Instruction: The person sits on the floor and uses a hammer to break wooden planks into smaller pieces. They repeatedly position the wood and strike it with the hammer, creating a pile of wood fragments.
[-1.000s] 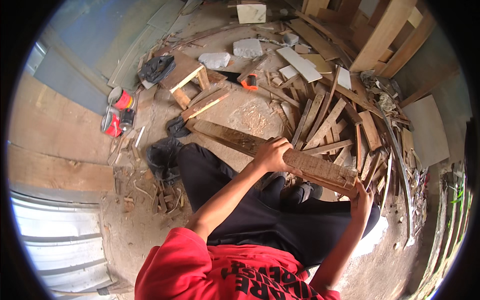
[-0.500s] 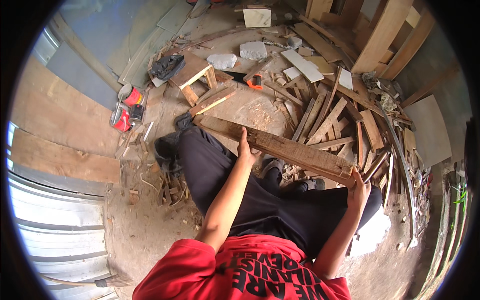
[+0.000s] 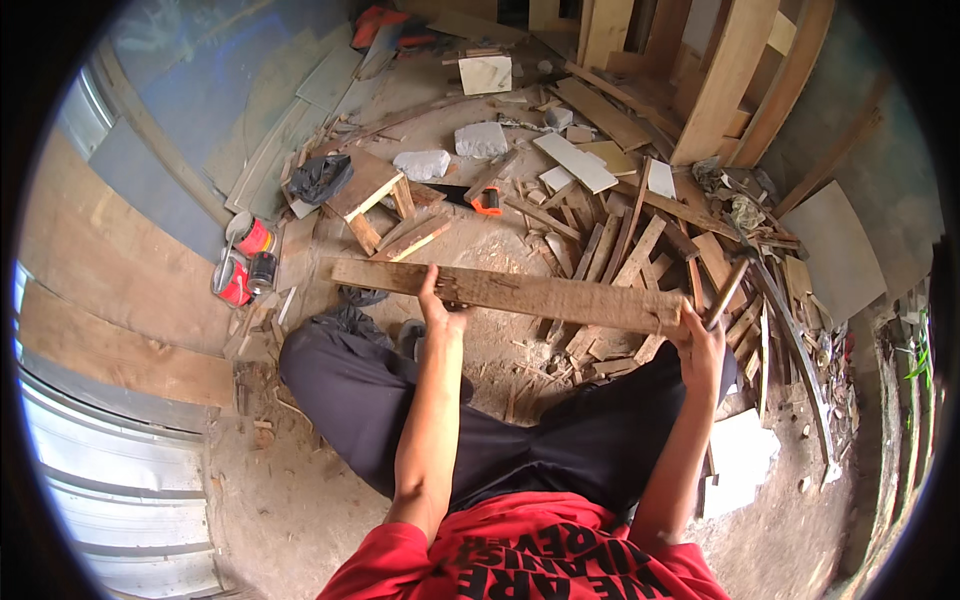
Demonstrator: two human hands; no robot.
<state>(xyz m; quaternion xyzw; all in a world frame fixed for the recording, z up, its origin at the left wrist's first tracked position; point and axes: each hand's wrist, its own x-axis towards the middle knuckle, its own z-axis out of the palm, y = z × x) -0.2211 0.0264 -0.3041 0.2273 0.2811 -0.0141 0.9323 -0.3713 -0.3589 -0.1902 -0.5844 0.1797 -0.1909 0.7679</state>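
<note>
Plank (image 3: 520, 292) lies level across your knees above the floor (image 3: 300, 490): your left hand (image 3: 437, 305) grips its middle, your right hand (image 3: 700, 345) clasps its right end, also holding a wooden stick (image 3: 728, 290).

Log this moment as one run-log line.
left hand: grips long weathered wooden plank | right hand: holds plank end and wooden-handled tool | plank: level above lap

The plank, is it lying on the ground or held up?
Held up. The left hand and right hand grip the plank above the knees.
</note>
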